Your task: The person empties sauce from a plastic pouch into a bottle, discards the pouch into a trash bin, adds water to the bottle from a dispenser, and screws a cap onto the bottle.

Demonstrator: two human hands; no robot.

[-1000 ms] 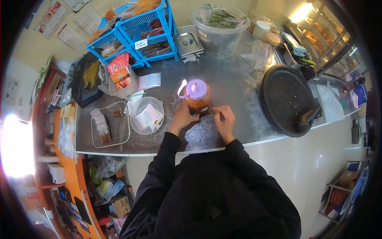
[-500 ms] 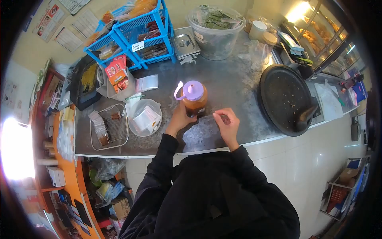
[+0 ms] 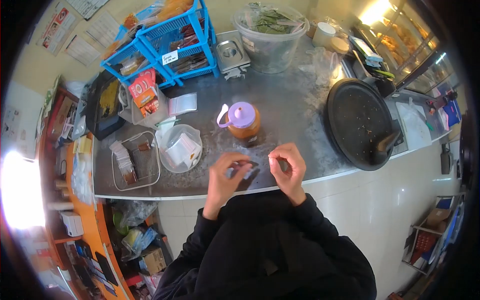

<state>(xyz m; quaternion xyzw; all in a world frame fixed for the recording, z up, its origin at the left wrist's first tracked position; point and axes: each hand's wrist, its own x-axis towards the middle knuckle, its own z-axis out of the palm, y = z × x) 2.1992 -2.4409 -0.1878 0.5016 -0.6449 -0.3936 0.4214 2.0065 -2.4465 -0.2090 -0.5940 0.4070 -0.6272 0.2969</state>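
Observation:
A squeeze bottle (image 3: 245, 131) with brown-orange contents and a lilac cap stands upright on the metal counter (image 3: 220, 105). Nearer the counter's front edge, my left hand (image 3: 226, 176) is apart from the bottle, its fingers curved and its thumb separated from them, holding nothing visible. My right hand (image 3: 290, 169) is beside it, thumb and forefinger closed in a pinch. Whatever the pinch may hold is too small to make out. To the left sits a round clear tub (image 3: 169, 161) with small plastic bags (image 3: 182, 149) in it.
A wire basket (image 3: 159, 172) holding small packets lies at the left. Behind are blue stacked racks (image 3: 175, 35), a metal container (image 3: 231, 54) and a big tub of leaves (image 3: 272, 55). A round stone mortar (image 3: 352, 122) with a pestle (image 3: 388, 142) occupies the right side.
My left hand has let go of the squeeze bottle and drawn back toward the counter's front edge. My right hand has moved slightly nearer my body, still pinched.

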